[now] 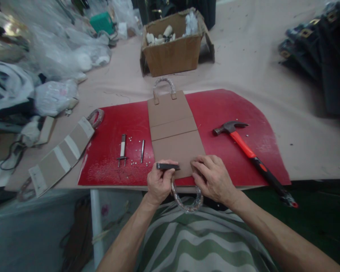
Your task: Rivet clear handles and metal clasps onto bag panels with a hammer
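A tan panel [174, 132] with two crease lines lies on the red mat [223, 109]. At its far end stands a plastic-wrapped handle [164, 80]; a second wrapped handle [188, 207] loops off the near edge, toward my body. My left hand [160, 183] is closed around a dark bar-shaped tool [167, 166] at the panel's near left corner. My right hand [214, 177] is closed at the near right corner, fingers pinching the panel's edge beside the handle's end; anything smaller between the fingertips is hidden.
Right of the panel lies a claw hammer [245, 147]. A pronged tool [122, 149], a metal rod [142, 151] and small bits lie left. Another strapped panel [64, 156] overlaps the mat's left edge. Behind stands a cardboard box [172, 56]; dark pieces [320, 56] are piled right.
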`<state>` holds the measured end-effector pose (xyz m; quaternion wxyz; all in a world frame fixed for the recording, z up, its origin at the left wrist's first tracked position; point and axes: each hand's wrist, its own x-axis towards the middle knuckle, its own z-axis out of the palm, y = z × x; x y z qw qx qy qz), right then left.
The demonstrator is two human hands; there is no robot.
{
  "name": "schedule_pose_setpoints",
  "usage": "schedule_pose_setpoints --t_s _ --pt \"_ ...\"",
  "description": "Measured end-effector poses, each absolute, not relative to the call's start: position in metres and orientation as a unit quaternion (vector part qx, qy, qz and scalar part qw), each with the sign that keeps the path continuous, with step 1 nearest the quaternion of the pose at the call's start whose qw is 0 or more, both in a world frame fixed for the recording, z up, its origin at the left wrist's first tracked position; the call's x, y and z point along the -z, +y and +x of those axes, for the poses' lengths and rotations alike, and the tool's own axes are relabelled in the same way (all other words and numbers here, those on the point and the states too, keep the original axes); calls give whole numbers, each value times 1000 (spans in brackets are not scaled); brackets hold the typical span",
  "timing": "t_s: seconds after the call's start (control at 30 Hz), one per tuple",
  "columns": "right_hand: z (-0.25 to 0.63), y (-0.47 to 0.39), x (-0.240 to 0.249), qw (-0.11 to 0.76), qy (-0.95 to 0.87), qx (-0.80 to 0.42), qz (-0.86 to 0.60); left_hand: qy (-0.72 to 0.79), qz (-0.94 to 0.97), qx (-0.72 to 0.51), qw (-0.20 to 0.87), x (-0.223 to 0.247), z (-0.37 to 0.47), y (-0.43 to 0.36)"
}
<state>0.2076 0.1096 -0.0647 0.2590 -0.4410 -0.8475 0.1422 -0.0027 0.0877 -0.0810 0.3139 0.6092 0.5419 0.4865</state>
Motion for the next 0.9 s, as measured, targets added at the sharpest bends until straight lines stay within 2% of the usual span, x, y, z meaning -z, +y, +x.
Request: schedule_pose_setpoints --t_s 0.9 --pt "209 109 66 273 -845 -140 -439 558 651 -456 239 86 3 89"
